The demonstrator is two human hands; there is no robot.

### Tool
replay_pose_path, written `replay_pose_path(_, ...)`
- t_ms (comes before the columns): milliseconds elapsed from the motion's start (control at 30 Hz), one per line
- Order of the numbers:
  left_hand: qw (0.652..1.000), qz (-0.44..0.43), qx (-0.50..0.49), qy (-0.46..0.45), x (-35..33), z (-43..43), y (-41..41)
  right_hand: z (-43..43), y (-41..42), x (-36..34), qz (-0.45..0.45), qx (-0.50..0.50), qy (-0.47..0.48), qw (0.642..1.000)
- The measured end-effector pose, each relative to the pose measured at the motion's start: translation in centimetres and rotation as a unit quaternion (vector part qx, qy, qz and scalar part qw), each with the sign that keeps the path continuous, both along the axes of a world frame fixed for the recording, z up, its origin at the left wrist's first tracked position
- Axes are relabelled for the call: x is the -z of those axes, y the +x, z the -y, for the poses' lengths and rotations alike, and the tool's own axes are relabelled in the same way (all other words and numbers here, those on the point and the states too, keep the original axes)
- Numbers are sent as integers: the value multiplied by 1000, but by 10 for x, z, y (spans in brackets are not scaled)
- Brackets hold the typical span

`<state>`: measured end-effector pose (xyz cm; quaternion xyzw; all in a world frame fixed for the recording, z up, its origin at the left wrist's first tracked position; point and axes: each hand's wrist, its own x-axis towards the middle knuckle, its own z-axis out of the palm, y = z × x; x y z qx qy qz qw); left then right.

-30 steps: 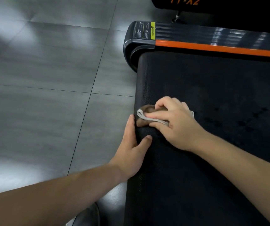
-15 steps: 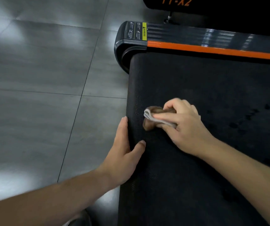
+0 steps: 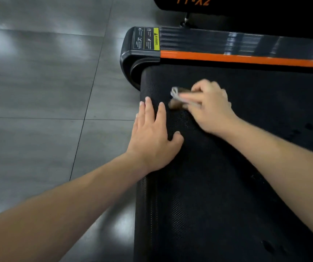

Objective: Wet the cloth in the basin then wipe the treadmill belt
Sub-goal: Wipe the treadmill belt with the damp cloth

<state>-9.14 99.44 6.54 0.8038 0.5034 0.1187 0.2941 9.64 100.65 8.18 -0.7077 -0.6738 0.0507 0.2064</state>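
Note:
The black treadmill belt [image 3: 227, 186] fills the right half of the view. My right hand [image 3: 210, 108] grips a small bunched cloth [image 3: 176, 99], brown with a white edge, and presses it on the belt near its rear left corner; the hand is blurred with motion. My left hand [image 3: 151, 137] lies flat with straight fingers on the belt's left edge, thumb on the belt surface, just left of the cloth. The basin is not in view.
An orange stripe [image 3: 246, 58] and a ribbed black side rail [image 3: 246, 42] with a yellow warning label [image 3: 156, 39] run along the belt's far side. Dark wet spots [image 3: 310, 125] mark the belt at right. Grey floor tiles [image 3: 38, 110] lie to the left.
My left hand slid forward along the belt edge and now lies flatter on it. My right hand has moved the cloth farther up the belt.

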Motion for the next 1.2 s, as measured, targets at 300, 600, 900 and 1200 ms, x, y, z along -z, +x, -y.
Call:
replay_pose_path(300, 998, -44, -3, 49, 0, -20, 17, -20, 3, 6, -10, 3, 21, 1000)
replay_pose_path(600, 995, -63, 1, 79, 5, -19, 16, -80, 0, 6, 13, 67, 16, 998)
replay_pose_path(900, 996, -58, 1, 68, 4, -18, 14, -82, 31, 9, 39, 126, 31, 991)
replay_pose_path(1200, 999, -34, -10, 38, 1, -19, 16, 3, 51, 11, 30, -96, 3, 995)
